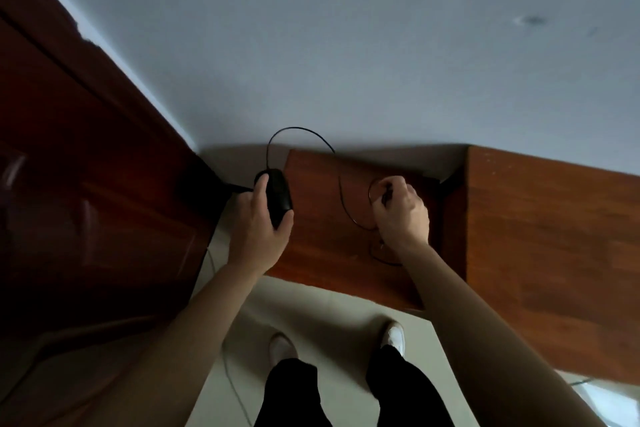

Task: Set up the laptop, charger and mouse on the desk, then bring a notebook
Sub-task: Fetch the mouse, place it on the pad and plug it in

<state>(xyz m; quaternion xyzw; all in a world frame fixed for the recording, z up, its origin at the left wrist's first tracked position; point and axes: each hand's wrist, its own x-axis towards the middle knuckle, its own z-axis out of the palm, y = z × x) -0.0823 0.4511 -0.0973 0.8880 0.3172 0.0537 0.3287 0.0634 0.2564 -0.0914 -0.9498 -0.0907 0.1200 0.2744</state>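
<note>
Head view, looking steeply down: two white shoes and black trousers stand on a pale floor, just in front of the near edge of a brown wooden desk. Both bare forearms reach forward from the bottom of the picture.

The left hand is curled round a black mouse, thumb on its near end and fingers wrapped along its left side. The mouse sits at the desk's left edge; whether it rests on the wood or is held just clear of it cannot be told.

The right hand is over the middle of the desk, its fingers bunched and pinching the mouse's thin black cable near its end. A small loop of cable stands beside the fingertips, and more cable lies on the wood under the wrist. From the mouse's far end the cable rises in a high arc against the wall, comes down over the desk's back edge and curves across the top to the right hand.

To the right, a taller wooden unit of the same brown butts against the desk. On the left stands a dark panelled wooden door, something black and unclear at its foot. Beyond everything rises a plain grey-blue wall.
</note>
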